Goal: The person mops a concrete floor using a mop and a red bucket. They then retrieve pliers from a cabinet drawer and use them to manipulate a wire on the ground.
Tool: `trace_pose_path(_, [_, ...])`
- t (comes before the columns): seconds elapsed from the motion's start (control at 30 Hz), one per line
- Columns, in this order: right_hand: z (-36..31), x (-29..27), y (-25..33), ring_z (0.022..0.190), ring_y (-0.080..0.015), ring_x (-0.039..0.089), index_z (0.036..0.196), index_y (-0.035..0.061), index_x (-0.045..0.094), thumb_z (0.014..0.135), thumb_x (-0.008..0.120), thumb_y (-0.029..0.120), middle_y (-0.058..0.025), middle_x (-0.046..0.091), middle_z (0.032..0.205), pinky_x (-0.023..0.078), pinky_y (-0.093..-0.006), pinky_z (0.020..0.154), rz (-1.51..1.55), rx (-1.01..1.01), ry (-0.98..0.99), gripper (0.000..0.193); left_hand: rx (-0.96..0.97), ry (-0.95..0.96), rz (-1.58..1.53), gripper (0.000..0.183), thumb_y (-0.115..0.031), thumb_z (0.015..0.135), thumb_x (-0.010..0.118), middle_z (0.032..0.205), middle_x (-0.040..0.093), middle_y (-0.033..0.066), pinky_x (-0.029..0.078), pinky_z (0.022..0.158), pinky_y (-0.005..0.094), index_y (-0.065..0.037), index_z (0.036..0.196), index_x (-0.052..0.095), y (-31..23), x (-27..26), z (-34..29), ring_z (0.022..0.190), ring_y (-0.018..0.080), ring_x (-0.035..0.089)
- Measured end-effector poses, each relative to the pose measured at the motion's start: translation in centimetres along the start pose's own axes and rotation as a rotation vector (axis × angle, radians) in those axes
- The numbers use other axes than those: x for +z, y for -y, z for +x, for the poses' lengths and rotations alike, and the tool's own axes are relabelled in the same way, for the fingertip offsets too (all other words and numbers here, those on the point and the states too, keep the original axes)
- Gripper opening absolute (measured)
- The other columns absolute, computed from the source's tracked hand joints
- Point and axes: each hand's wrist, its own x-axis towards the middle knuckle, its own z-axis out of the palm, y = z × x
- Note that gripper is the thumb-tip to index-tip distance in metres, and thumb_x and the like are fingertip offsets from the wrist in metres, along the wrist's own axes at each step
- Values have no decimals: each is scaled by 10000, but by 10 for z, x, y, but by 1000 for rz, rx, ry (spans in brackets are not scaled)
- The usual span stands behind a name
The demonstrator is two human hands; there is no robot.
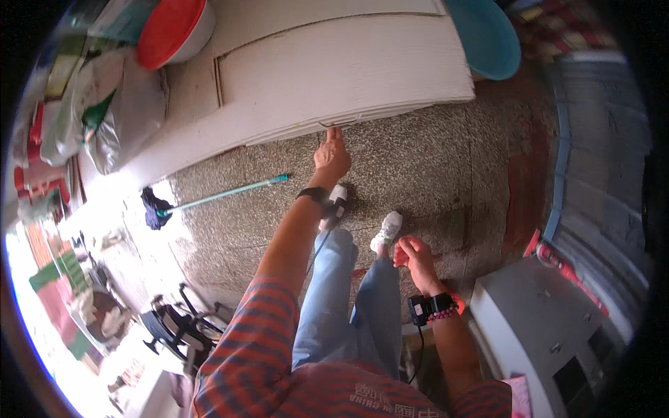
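1. Along the upper middle of the head view spreads a white cabinet panel (pixel 348 66), flat and wood-like, faintly grained, its near edge stepped in thin ridges. A slim, curved wire handle (pixel 339 122) sits on that edge.
2. The person's left hand (pixel 332 157) reaches up to the wire handle, its fingertips at the left part of it; whether the fingers are hooked around the metal or merely touching it, I cannot tell. A dark wristband (pixel 315 195) circles this wrist, below which runs a bare forearm and a striped knit sleeve (pixel 247 331).
3. The right hand (pixel 416 263) hangs near the right knee, fingers loosely bent and thumb apart from them. Its wrist carries a small black box (pixel 419 309) and a beaded bracelet (pixel 442 315).
4. Beneath lies a speckled, stone-like floor (pixel 425 160). A mop (pixel 226 194) lies across it, with a straight teal pole and a limp, dark head.
5. Containers: a round white bowl (pixel 197 40) topped by a smooth red cover; a round blue basin (pixel 491 38) at the panel's far right; a crinkled translucent plastic bag (pixel 132 111) with something green showing in it; and, at lower left, a rounded basket (pixel 101 313) with pale crumpled cloth inside.
6. At lower right stands a boxy grey cabinet (pixel 512 296) with flat faces.
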Motion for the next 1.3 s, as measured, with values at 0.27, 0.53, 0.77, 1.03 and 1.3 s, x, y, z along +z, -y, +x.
trace_pose_path(0.27, [79,-3,57,623,-83,561,880,71,570,945,529,266,-1,572,691,464,-232,574,-315,-152,227,209,-25,-176,-64,676,-87,768,527,1451,300,112,486,870,429,-15,1395,286,2,43,-47,1075,357,529])
trace_pose_path(0.53, [144,36,99,689,-67,569,992,15,601,918,575,175,7,599,769,467,-217,612,-547,-467,238,178,10,-132,-125,746,-65,740,585,1415,317,162,482,862,440,0,1408,259,9,72,-93,1060,371,518])
trace_pose_path(0.77, [189,119,96,795,-269,637,940,54,661,847,581,114,-124,649,899,499,-334,709,-1047,-816,177,136,-7,-146,-142,722,-85,743,550,1457,312,122,494,831,372,-10,1411,287,9,79,-99,966,306,563])
trace_pose_path(1.03, [213,166,99,827,-292,618,955,67,652,825,594,103,-109,623,905,492,-364,721,-1350,-867,140,146,15,-125,-180,706,-83,735,563,1401,373,127,483,855,372,-17,1393,317,15,82,-97,990,307,554])
trace_pose_path(1.3, [215,209,101,859,-294,618,1081,99,608,825,619,180,-92,632,937,502,-388,743,-1589,-851,224,269,39,-22,-172,832,-62,733,609,1484,252,99,497,819,345,-24,1451,190,19,77,-98,984,272,559])
